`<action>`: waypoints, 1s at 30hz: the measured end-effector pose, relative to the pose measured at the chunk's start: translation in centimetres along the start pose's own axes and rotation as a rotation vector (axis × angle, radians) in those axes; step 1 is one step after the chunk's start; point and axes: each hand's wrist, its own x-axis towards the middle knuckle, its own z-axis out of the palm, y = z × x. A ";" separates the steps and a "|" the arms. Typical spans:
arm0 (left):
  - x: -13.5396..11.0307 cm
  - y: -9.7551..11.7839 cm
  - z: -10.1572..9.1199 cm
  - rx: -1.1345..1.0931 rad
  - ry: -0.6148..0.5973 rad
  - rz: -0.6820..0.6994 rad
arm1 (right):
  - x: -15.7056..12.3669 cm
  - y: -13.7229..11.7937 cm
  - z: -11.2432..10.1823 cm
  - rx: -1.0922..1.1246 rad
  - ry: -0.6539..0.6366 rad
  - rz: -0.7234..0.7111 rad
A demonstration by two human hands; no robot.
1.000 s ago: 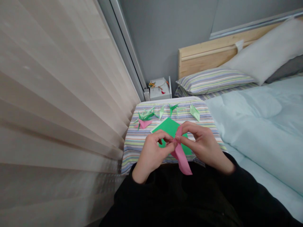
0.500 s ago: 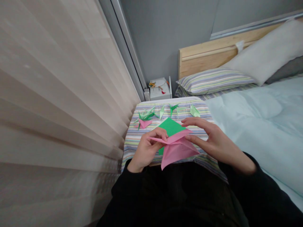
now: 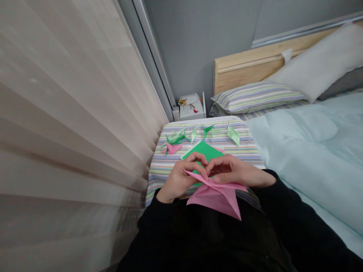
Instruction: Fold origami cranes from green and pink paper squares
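A partly folded pink origami paper [image 3: 217, 198] hangs between my two hands, its lower flaps flaring out towards my body. My left hand [image 3: 185, 175] pinches its upper left edge. Fingers of my right hand [image 3: 236, 172] are closed on the upper edge beside it, the fingertips of both hands nearly meeting. Beneath my hands lies green paper [image 3: 202, 149], partly covered by them. Farther back are a folded pink piece [image 3: 173, 148], green paper cranes [image 3: 176, 138] and a light green folded piece [image 3: 233, 135].
A striped cloth [image 3: 159, 177] covers the small table. Pleated curtain [image 3: 85, 132] borders the left side; a bed with a pale blue quilt [image 3: 306, 139] borders the right. Behind the table stands a white cabinet [image 3: 190, 110] with small items on top.
My right hand has moved left and closed on the pink paper's upper edge. The paper has turned and come slightly lower, nearer my body, uncovering more of the green paper.
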 end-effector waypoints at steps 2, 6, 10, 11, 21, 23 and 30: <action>0.2 -0.3 0.1 -0.004 0.007 0.000 | 0.3 0.0 0.4 0.041 0.029 0.020; 0.3 -0.8 0.1 -0.002 0.015 -0.011 | 0.3 0.4 0.4 0.105 0.056 0.047; 0.3 -0.7 0.2 0.010 0.039 0.025 | 0.3 1.1 1.0 0.203 0.085 0.062; 0.3 -0.6 0.3 0.020 0.047 0.036 | 0.4 1.4 1.3 0.217 0.099 0.072; 1.9 -6.3 1.6 0.140 0.361 -0.053 | 3.8 8.0 1.5 0.107 0.580 -0.112; 2.1 -7.0 1.4 0.112 0.330 -0.097 | 4.0 8.5 1.0 0.085 0.570 -0.107; 1.8 -6.8 1.2 0.095 0.269 -0.092 | 3.1 8.1 0.5 0.000 0.520 -0.112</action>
